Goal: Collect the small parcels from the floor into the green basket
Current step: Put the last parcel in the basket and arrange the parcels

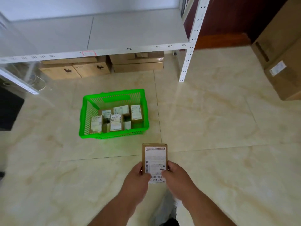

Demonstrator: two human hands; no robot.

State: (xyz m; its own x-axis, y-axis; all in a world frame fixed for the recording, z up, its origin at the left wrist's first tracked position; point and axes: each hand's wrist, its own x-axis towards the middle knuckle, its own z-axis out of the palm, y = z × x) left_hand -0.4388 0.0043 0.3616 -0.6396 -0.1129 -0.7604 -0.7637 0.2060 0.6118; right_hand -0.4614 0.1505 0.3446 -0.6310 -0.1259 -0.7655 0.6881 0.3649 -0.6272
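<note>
A small brown parcel [154,158] with a white shipping label is held in the air over the floor, gripped at its near end from both sides. My left hand [138,178] clasps its left edge and my right hand [175,176] clasps its right edge. The green basket [114,97] stands on the tiled floor ahead and to the left of the parcel. Several small labelled parcels [116,122] lie inside the basket. No loose parcel shows on the visible floor.
A white metal shelf [130,30] with numbered tags runs across the back, its post [187,59] reaching the floor at the right. Cardboard boxes [91,67] sit under the shelf. Large cartons [283,62] stand at the far right. A dark object [9,108] lies at the left edge.
</note>
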